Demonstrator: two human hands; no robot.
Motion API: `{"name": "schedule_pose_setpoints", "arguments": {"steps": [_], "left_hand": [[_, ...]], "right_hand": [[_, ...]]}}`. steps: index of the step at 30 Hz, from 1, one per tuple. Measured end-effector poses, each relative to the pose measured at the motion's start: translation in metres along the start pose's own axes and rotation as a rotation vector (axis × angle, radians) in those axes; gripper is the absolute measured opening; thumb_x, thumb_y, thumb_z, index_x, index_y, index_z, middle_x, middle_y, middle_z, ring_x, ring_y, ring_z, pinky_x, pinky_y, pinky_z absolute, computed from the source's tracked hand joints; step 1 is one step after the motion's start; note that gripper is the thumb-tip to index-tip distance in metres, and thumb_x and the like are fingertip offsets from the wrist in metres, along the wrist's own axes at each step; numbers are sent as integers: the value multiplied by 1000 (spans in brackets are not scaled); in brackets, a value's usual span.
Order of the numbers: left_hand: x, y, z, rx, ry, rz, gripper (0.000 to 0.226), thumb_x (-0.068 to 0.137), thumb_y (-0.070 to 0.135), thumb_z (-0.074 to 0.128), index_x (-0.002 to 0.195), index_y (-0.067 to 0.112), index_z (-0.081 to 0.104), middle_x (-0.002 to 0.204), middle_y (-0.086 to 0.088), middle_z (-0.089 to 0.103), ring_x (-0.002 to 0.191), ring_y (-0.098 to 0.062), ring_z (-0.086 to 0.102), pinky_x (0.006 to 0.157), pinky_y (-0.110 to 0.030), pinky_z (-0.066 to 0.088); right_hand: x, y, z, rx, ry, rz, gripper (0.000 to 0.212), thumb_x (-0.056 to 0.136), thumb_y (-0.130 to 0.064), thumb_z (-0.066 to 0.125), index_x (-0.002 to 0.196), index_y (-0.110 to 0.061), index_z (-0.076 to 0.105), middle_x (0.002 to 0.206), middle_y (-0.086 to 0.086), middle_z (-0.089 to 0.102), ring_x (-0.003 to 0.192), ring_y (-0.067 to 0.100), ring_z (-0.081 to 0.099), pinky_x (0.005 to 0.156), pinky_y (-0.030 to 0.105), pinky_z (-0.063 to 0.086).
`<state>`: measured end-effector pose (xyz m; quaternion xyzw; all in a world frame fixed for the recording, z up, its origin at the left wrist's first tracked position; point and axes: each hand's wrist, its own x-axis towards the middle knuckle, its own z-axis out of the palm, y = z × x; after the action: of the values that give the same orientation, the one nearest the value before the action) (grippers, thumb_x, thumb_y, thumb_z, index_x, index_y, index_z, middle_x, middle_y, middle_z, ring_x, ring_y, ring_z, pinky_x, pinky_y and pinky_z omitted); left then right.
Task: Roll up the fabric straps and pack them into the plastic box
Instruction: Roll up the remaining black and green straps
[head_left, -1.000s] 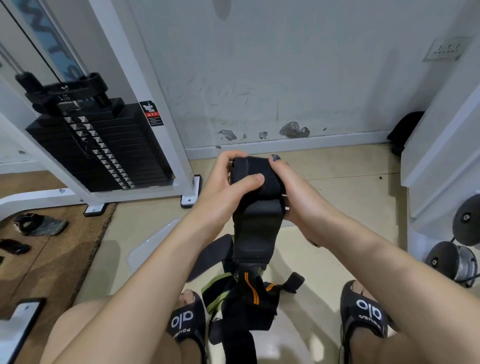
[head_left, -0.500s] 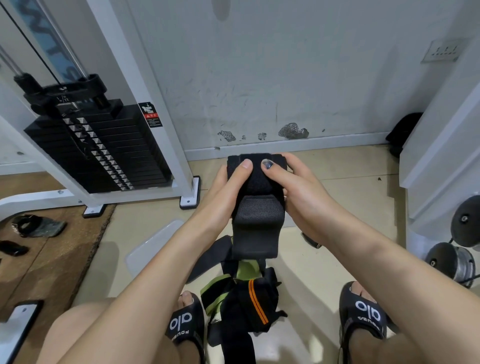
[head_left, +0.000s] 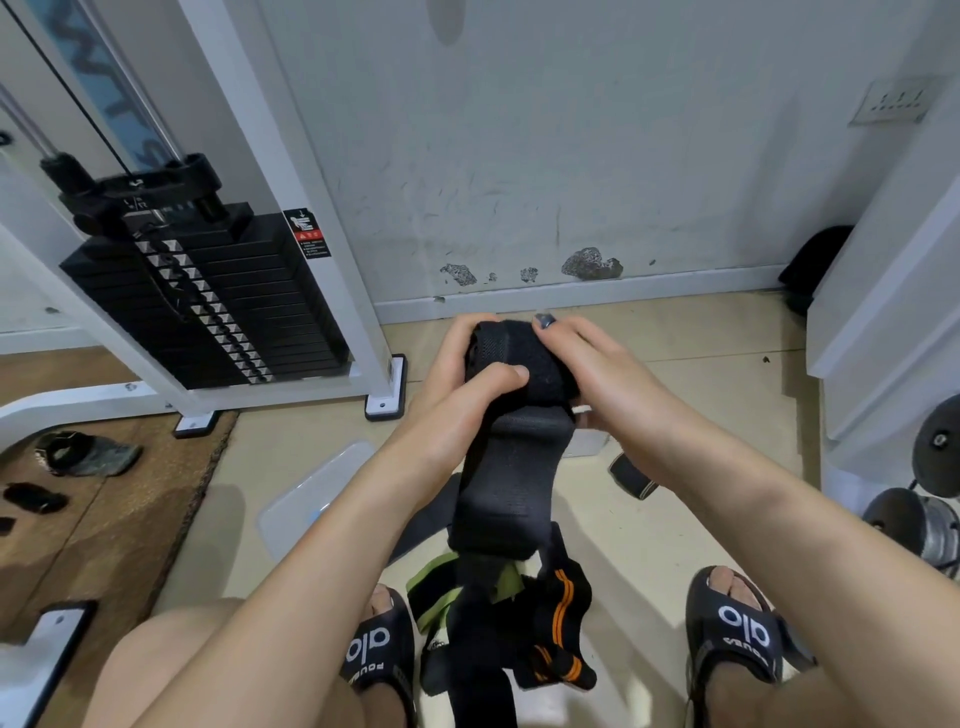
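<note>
Nearest the viewer, between the two black slides (head_left: 382, 647), lies the pile of loose straps (head_left: 511, 631): black, green-edged and orange-striped webbing tangled on the floor, not yet rolled. Take that pile as the landmark.

Just above it hangs the free tail of the black strap (head_left: 511, 467), wide and slack, its lower end touching the pile. Likely it is left to dangle so its own weight keeps the band flat as it winds.

Above the tail, both hands close on the rolled part. The left hand (head_left: 460, 387) curls round the roll's left side, thumb pressed across its front. The right hand (head_left: 597, 364) wraps the right side, a finger laid over the top. That grip seems meant to keep the coil tight.

Left of the pile lies a clear plastic lid or tray (head_left: 311, 493), nothing visible in it. The box itself I cannot make out; a pale edge behind the roll may be it.

Beyond stands the weight stack (head_left: 208, 306)
</note>
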<state>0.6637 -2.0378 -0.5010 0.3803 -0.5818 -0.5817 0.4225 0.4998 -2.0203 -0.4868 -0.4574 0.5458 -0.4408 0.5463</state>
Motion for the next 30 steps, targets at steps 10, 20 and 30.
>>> {"name": "schedule_pose_setpoints", "arguments": {"steps": [10,20,30], "left_hand": [[-1,-1,-1,-20,-31,-150,48,80,51,67,124,41,53,126,4,68,120,-19,65,104,-50,50],[2,2,0,-26,98,-174,52,81,55,68,123,25,60,122,0,73,119,-19,68,109,-51,48],[4,3,-6,-89,79,-67,38,80,22,61,116,31,55,103,-3,69,94,-18,66,84,-38,54]], "right_hand": [[-2,6,-1,288,-23,-45,29,95,-26,71,120,-12,67,100,-1,73,89,14,71,78,30,54],[-1,7,0,275,-32,-63,42,88,-28,78,125,-15,64,125,18,70,107,24,72,88,36,54],[-6,1,5,179,-85,-12,33,99,-41,62,123,-19,67,113,1,75,94,14,71,88,38,55]]}}
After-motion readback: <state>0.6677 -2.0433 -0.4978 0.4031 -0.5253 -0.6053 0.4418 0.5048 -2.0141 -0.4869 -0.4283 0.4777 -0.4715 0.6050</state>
